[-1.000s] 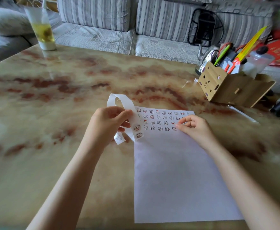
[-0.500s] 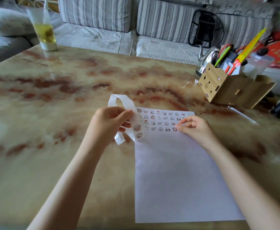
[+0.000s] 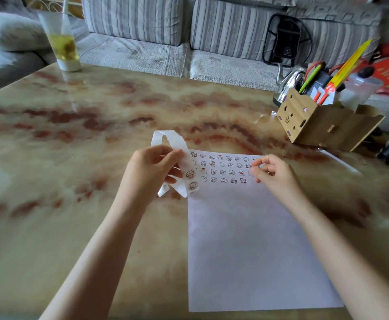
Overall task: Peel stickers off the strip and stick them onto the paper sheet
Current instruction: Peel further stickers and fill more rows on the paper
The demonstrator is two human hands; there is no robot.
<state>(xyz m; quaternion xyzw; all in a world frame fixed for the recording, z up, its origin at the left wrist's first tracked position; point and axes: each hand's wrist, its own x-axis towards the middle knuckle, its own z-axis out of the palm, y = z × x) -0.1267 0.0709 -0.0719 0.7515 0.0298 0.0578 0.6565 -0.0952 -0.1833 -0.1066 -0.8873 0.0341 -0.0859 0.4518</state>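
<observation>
Since the earlier frames the right hand (image 3: 275, 175) has shifted a little to the right along the sticker rows (image 3: 223, 168), and its fingertips have moved from the end of the bottom row to the right ends of the rows above. The left hand (image 3: 152, 169) has barely moved.

The right hand's fingers are curled, with the index tip on or just over the paper sheet (image 3: 258, 239) and the thumb a little apart below it. I cannot tell whether a sticker is pinched between them.

The left hand grips the sticker strip (image 3: 179, 144) between thumb and fingers. The wrist is raised off the table, and the strip loops up behind the hand and trails down in front of it. Two stickers (image 3: 191, 180) show on the hanging part, which lies just at the sheet's upper left corner.

The strip looks thin, light and floppy, so it probably needs pinching close to the next sticker to stay taut. Each sticker is small and flimsy and is best lifted at an edge with a nail.

The sheet lies flat on the marble table (image 3: 73, 135). A wooden desk organizer (image 3: 322, 125) stands at far right and a glass of drink (image 3: 64, 47) at far left.
</observation>
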